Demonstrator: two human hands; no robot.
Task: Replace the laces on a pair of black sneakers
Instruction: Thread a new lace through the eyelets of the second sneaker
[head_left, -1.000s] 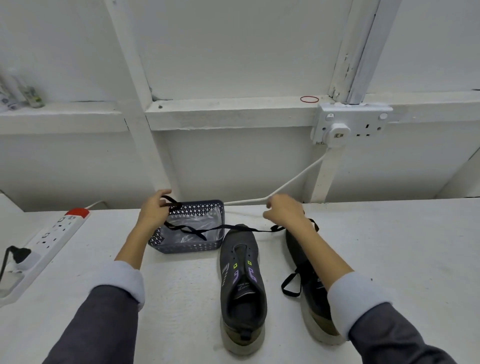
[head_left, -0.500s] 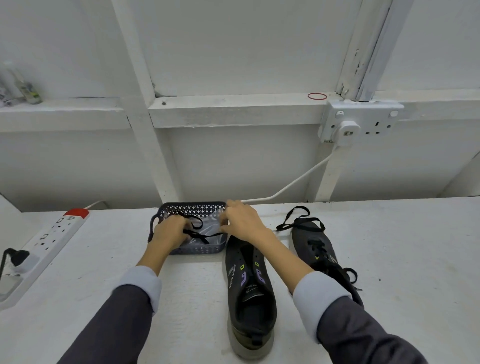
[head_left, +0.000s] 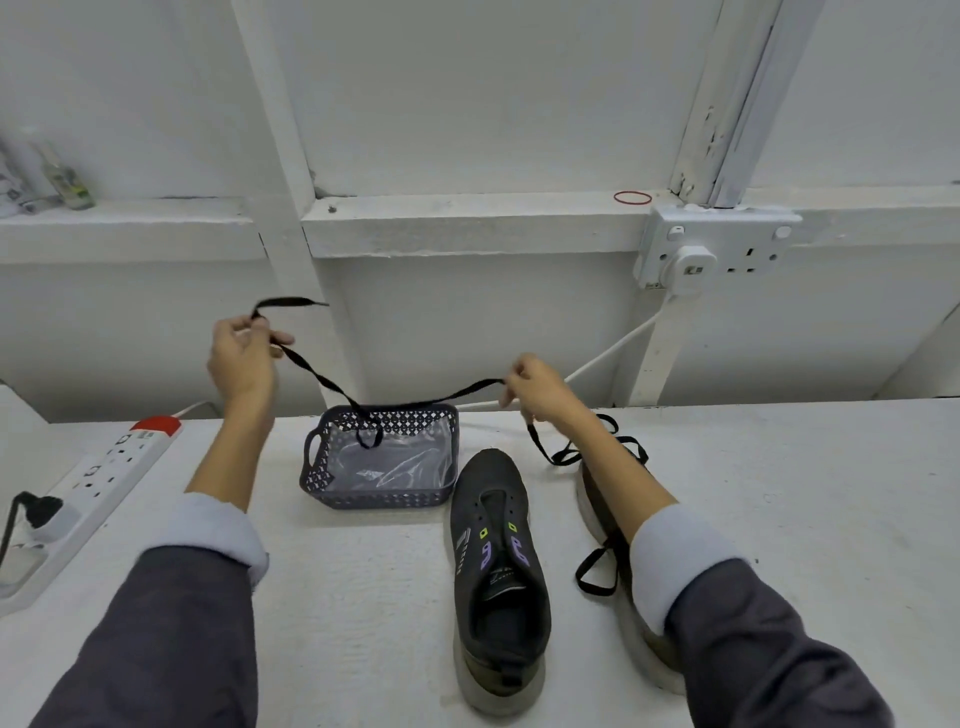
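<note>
A black lace (head_left: 332, 385) stretches between my two raised hands and sags in a small loop over the dark perforated basket (head_left: 332, 496). My left hand (head_left: 243, 358) pinches one end up high at the left. My right hand (head_left: 540, 391) pinches the other end lower at the right, and its tail hangs down. An unlaced black sneaker (head_left: 498, 577) lies on the white table right of the basket. The second black sneaker (head_left: 597, 499), with its lace loose, lies mostly hidden under my right forearm.
Clear plastic wrap lies inside the basket. A white power strip (head_left: 98, 483) with a black plug sits at the table's left edge. A wall socket (head_left: 717, 252) with a white cable hangs at the back right. Small bottles (head_left: 67, 179) stand on the left ledge.
Both hands have risen from the basket and moved apart, lifting the black lace out and drawing it taut above the basket.
</note>
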